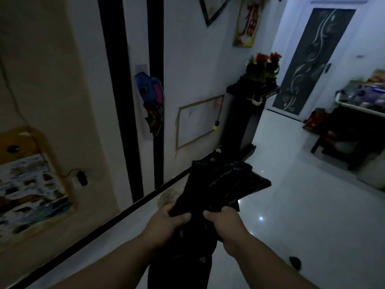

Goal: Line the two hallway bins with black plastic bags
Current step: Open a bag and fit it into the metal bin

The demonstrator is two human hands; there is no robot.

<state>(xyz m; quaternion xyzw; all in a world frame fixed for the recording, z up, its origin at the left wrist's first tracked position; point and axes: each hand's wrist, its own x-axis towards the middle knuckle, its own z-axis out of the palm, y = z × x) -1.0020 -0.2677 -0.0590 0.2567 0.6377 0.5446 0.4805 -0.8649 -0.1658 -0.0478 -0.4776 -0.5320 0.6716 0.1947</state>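
Observation:
I hold a bunch of folded black plastic bags (220, 184) in front of me with both hands. My left hand (166, 222) grips the left edge of the bunch and my right hand (227, 226) grips the right edge, thumbs on top. The folded ends fan upward and to the right; a loose length of black plastic hangs down between my forearms. Just beyond my left hand, low by the wall, shows the round rim of a pale container (166, 197), mostly hidden by the bags. I cannot tell whether it is a bin.
A white wall with black vertical stripes runs along the left, with a black skirting line at the floor. A dark pedestal (243, 119) with red flowers stands ahead against the wall. A cluttered table (358, 122) stands at right. A patterned door (312, 59) lies ahead. The floor is glossy white tile.

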